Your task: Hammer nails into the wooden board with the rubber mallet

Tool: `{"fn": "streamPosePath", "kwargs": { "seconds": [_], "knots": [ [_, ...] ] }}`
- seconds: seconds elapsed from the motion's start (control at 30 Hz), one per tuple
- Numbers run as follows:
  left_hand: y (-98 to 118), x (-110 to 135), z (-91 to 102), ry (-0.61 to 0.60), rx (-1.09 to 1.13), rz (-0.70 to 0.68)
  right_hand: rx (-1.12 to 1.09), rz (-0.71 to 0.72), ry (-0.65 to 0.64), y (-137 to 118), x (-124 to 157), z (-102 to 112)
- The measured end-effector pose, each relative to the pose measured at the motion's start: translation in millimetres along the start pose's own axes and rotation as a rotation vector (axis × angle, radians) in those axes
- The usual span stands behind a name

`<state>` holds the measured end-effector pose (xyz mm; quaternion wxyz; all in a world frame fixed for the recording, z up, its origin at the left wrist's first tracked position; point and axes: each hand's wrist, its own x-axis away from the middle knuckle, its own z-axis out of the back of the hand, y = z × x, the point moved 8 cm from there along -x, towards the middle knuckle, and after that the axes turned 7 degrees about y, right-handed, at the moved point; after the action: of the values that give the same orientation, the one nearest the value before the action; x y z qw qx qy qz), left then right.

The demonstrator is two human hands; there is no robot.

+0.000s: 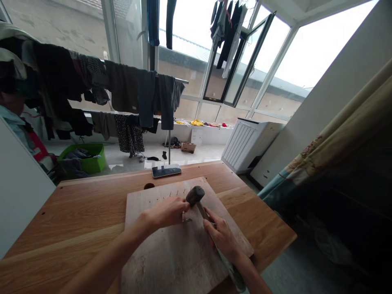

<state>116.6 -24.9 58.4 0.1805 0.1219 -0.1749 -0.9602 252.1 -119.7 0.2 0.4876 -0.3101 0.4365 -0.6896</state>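
My right hand (pixel 221 233) is wrapped round the wooden handle of a hammer (pixel 195 196). Its dark, blocky head is raised at the upper end, right beside the fingers of my left hand (pixel 171 210). Those left fingers are pinched together low over a pale wooden board (pixel 171 257); what they hold, if anything, is hidden. Several thin nails (pixel 177 193) stand upright in a row along the far part of the board. Just below my left fingertips, a small metal piece (pixel 187 220) lies on the board.
The board rests on a wooden table (pixel 76 208). A phone (pixel 167 170) lies at the table's far edge, and a dark round object (pixel 149 186) sits behind the board. Beyond are a drying rack with clothes (pixel 122 85), a green tub (pixel 94 159) and a white appliance (pixel 245 143).
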Motion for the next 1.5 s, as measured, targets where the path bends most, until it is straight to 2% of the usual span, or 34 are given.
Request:
{"fn": "streamPosePath", "kwargs": {
  "seconds": [0.1, 0.23, 0.33, 0.6, 0.87, 1.0, 1.17, 1.27, 1.37, 1.43, 1.5],
  "knots": [
    [-36.9, 16.6, 16.0, 0.157, 0.212, 0.082, -0.035, -0.004, -0.006, 2.2, -0.2, -0.8],
    [-99.1, 43.1, 23.9, 0.420, 0.374, 0.352, -0.060, -0.030, 0.007, 2.0, -0.6, -1.0],
    [-113.9, 51.7, 22.7, 0.497, 0.392, 0.403, -0.056, -0.026, -0.002, -1.9, -0.5, -1.8],
    [-108.9, 53.4, 23.8, 0.531, 0.375, 0.376, -0.021, -0.036, 0.009, -7.9, 1.0, -5.4],
    [-109.8, 52.8, 18.3, 0.527, 0.422, 0.341, -0.004, 0.053, -0.019, -50.5, -8.1, -36.7],
    [-109.2, 53.2, 18.7, 0.544, 0.435, 0.331, 0.077, 0.167, -0.037, -71.8, -13.0, -55.1],
    [-110.0, 53.8, 20.7, 0.583, 0.383, 0.308, 0.226, 0.342, -0.029, -89.6, -15.2, -67.6],
    [-111.9, 53.2, 19.7, 0.577, 0.378, 0.303, 0.236, 0.353, -0.035, -89.1, -15.1, -66.8],
    [-110.9, 52.8, 21.6, 0.542, 0.357, 0.320, 0.197, 0.263, -0.039, -73.9, -13.1, -56.3],
    [-102.0, 53.3, 30.5, 0.554, 0.253, 0.323, 0.161, 0.168, -0.020, -56.7, -10.0, -42.7],
    [-79.8, 50.9, 40.5, 0.544, 0.091, 0.279, 0.135, 0.087, -0.003, -38.9, -5.6, -27.0]
  ]
}}
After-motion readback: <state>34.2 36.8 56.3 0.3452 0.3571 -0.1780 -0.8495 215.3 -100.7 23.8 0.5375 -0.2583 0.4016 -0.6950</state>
